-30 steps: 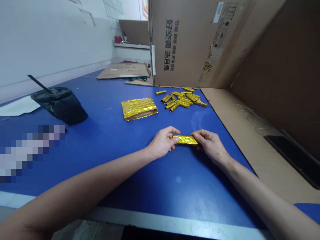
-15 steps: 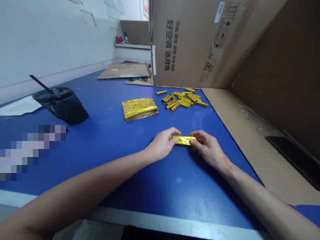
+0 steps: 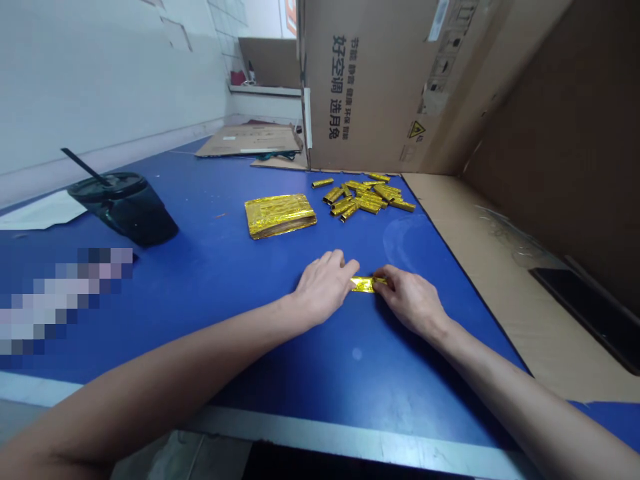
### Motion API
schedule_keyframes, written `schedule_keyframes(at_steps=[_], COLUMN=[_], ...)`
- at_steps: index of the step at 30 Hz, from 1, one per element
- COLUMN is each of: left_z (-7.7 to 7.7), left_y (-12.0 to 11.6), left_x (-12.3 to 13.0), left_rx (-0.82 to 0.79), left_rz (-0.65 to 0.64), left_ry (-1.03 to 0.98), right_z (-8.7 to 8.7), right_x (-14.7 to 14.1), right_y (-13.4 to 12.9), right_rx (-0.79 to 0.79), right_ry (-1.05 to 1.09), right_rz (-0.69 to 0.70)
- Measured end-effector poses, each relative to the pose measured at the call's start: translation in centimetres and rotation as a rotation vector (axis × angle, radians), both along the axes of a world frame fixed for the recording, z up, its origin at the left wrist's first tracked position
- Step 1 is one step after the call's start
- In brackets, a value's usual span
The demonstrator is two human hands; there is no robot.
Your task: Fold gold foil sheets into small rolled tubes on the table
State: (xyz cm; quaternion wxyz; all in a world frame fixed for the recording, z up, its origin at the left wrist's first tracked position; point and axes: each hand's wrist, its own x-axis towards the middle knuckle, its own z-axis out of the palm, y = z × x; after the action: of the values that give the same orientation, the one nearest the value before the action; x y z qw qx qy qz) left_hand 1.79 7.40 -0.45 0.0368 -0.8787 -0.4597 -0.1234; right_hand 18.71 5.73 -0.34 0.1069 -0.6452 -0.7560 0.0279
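A small folded strip of gold foil paper is between my two hands, low over the blue table. My left hand grips its left end, with thumb and fingers closed on it. On its right end, my right hand pinches the strip with curled fingers. Both ends are hidden by the fingers. Beyond my hands lies a flat stack of gold foil paper sheets, brownish along its near edge. Several folded gold foil pieces are heaped to the right of the stack.
On the left stands a dark cup with a straw, beside a white paper. A large cardboard box rises behind the gold pieces. Flat cardboard lies at the back. A dark flat object lies at right.
My hands have drawn slightly closer together on the strip, and their fingers cover more of it. My left hand has turned more palm-down. The stack and the heap have stayed put.
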Motion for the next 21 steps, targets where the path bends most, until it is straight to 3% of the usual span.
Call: schedule_keyframes(at_steps=[4, 9, 13, 17, 21], left_z=[0.0, 0.2, 0.2, -0.3, -0.8], left_y=[0.0, -0.2, -1.0, -1.6, -2.0], left_x=[0.1, 0.2, 0.4, 0.4, 0.1], left_rx=[0.064, 0.081, 0.102, 0.059, 0.034], left_rz=[-0.22, -0.27, -0.26, -0.234, -0.205], left_ry=[0.087, 0.187, 0.222, 0.25, 0.243], right_z=[-0.1, -0.3, -0.4, -0.5, -0.6], right_x=[0.1, 0.5, 0.3, -0.5, -0.4], right_y=[-0.1, -0.6, -1.5, -2.4, -3.2], right_rx=[0.025, 0.127, 0.292, 0.15, 0.01], right_ry=[-0.032, -0.146, -0.172, -0.095, -0.142], right_rz=[-0.023, -0.007, 0.222, 0.499, 0.499])
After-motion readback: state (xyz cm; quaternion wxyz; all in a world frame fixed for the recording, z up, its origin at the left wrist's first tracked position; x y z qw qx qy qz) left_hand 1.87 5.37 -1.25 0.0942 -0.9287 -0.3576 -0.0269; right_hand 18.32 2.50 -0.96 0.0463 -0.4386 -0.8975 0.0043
